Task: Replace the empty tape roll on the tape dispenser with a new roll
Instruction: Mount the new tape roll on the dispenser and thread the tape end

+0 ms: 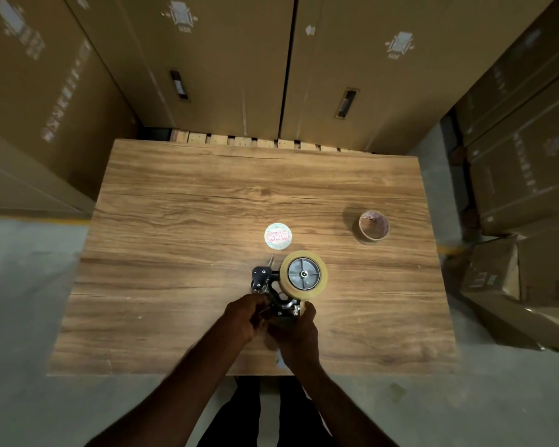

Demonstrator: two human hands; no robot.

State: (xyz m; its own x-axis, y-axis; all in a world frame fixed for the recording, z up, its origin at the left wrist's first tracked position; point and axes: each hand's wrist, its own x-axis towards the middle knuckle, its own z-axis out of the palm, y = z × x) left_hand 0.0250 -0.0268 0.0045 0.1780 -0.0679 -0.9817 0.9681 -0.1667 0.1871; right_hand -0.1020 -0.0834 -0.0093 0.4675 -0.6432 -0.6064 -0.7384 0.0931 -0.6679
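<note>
The black tape dispenser (273, 290) is held just above the wooden table (181, 221), near its front middle. A full tan tape roll (304, 274) sits on the dispenser's grey hub. My right hand (296, 335) grips the dispenser's handle from below. At the dispenser's lower left, my left hand (244, 317) closes its fingers on the frame. The empty cardboard core (373, 227) stands on the table at the right. A round white label disc (278, 236) lies flat just beyond the dispenser.
Tall cardboard boxes (226, 66) stand behind the table, with more stacked at the left and right. An open carton (510, 285) rests on the floor at the right. Grey concrete floor surrounds the table.
</note>
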